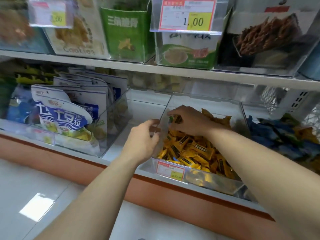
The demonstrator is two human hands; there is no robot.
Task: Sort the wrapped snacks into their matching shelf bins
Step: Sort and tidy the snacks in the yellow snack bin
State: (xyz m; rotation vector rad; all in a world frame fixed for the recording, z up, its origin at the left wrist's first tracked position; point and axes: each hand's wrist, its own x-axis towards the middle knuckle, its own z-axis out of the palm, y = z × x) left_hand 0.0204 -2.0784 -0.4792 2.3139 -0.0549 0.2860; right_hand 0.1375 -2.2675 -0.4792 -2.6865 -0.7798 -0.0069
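Where right hand [187,121] grips, yellow black-labelled snacks [195,151] fill clear bin [216,181].

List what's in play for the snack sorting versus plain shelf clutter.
In play: right-hand grip pinching a small dark wrapped snack; yellow wrapped snacks; their clear plastic bin, left-hand grip holding its wall.
Clutter: blue-and-white snack pouches; green carton; red-and-yellow price tag.
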